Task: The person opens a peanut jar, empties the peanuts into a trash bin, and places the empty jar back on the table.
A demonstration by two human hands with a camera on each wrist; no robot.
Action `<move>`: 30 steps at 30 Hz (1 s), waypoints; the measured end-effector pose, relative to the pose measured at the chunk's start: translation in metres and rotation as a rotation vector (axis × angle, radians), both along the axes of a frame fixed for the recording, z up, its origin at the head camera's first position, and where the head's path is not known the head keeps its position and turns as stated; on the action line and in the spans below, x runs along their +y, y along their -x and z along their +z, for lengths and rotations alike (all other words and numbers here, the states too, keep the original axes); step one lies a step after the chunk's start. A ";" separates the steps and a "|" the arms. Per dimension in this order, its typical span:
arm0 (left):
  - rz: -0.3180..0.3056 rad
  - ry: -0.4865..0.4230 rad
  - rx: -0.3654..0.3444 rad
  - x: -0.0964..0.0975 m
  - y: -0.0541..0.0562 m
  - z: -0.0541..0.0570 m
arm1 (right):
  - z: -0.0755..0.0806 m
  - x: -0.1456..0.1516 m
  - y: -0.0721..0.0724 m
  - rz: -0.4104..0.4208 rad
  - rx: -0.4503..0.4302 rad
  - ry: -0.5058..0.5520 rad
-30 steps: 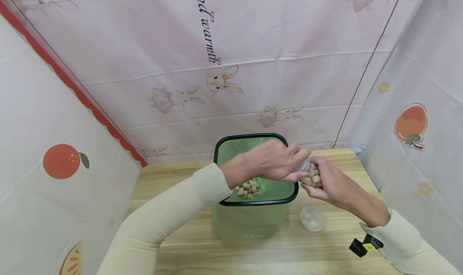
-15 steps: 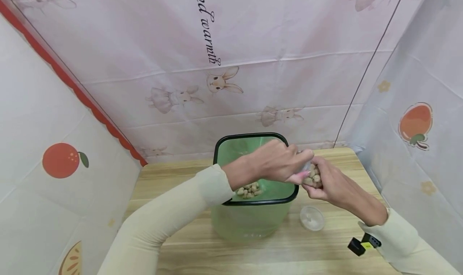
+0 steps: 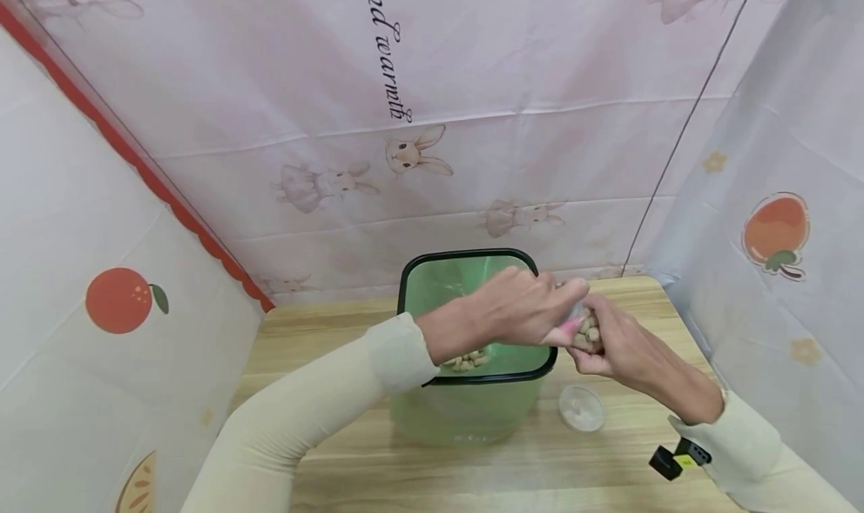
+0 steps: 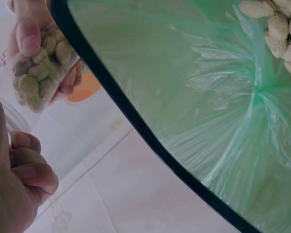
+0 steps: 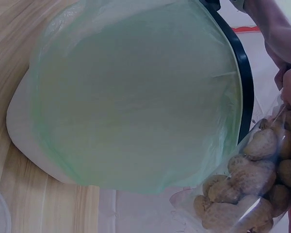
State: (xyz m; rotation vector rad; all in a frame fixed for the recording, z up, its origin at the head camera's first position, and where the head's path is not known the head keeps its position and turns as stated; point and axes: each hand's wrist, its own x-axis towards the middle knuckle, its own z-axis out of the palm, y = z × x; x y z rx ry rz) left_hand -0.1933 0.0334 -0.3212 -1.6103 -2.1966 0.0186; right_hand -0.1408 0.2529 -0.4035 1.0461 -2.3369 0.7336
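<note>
My right hand grips a clear plastic bag of peanuts, just right of a green-lined bin. The peanuts in their shells show through the plastic. Reaching across the bin's opening, my left hand curls its fingers on a clear plastic container; its curved rim shows beside those fingers in the left wrist view, and the rest is mostly hidden. In the head view both hands meet near the bin's right rim. More peanuts lie inside the bin, partly covered by my left forearm in the head view.
The bin has a black rim and a thin green liner bag. A round clear lid lies on the wooden table right of the bin. Printed cloth hangs behind the table and along both sides.
My left hand has shifted slightly right, overlapping more of the peanut bag. Its forearm now covers more of the peanuts in the bin. The right hand stays nearly in place.
</note>
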 end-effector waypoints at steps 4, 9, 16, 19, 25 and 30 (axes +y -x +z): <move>0.021 -0.010 0.001 0.002 -0.003 0.000 | -0.001 0.000 0.000 -0.009 0.025 0.002; 0.118 -0.003 -0.154 0.005 -0.006 0.002 | 0.000 0.000 -0.001 -0.065 0.099 -0.022; 0.260 -0.039 -0.313 0.008 -0.006 0.003 | 0.005 -0.003 0.004 -0.129 0.187 -0.050; 0.272 -0.057 -0.337 0.007 -0.005 0.002 | 0.007 -0.004 0.006 -0.140 0.214 -0.065; 0.278 -0.056 -0.349 0.004 -0.001 0.003 | 0.008 -0.007 0.009 -0.146 0.274 -0.099; 0.274 -0.039 -0.340 0.000 0.002 0.007 | 0.009 -0.006 0.013 -0.121 0.381 -0.125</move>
